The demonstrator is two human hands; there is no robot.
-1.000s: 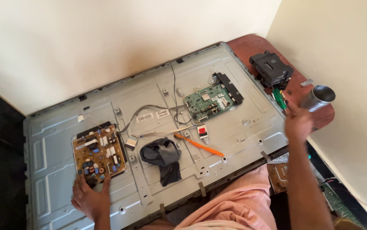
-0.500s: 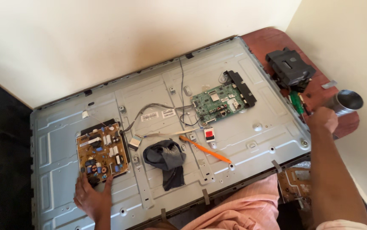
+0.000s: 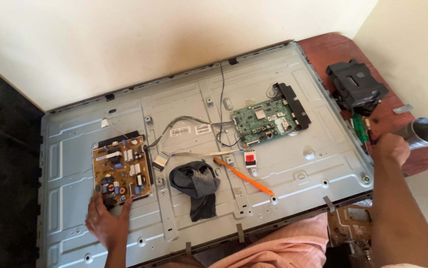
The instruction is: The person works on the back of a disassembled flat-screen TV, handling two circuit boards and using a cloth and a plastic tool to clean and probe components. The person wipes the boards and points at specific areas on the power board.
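Two hands: both at work on one large grey sheet-metal television back panel (image 3: 293, 198), which fills the centre of the frame, lying flat on a reddish-brown wooden table (image 3: 323, 49).
Panel risk: the panel overhangs the table at the lower edge; a heavy lean there could likely tip or flex it.
Brown board: the tan rectangular power-supply circuit board (image 3: 122, 171) sits at left of centre. The left hand (image 3: 107, 223) lies flat on the panel, fingers spread apart, fingertips touching the board's lower edge. Risk: contact with the dark capacitors, or a slip that strains the attached wires.
Green board: the green main circuit board (image 3: 263, 119) sits right of centre, its thin black cables (image 3: 221, 99) running loose; a snag could pull a connector.
Right hand: the right hand (image 3: 390, 149) is curled at the table's right edge, beside a shiny steel tumbler (image 3: 425, 131); whether it clasps anything cannot be told. Risk: the cup knocked off.
Labels: two small white rectangular stickers (image 3: 189, 130) at centre; one small red-and-white square sticker (image 3: 249, 158) below the green board.
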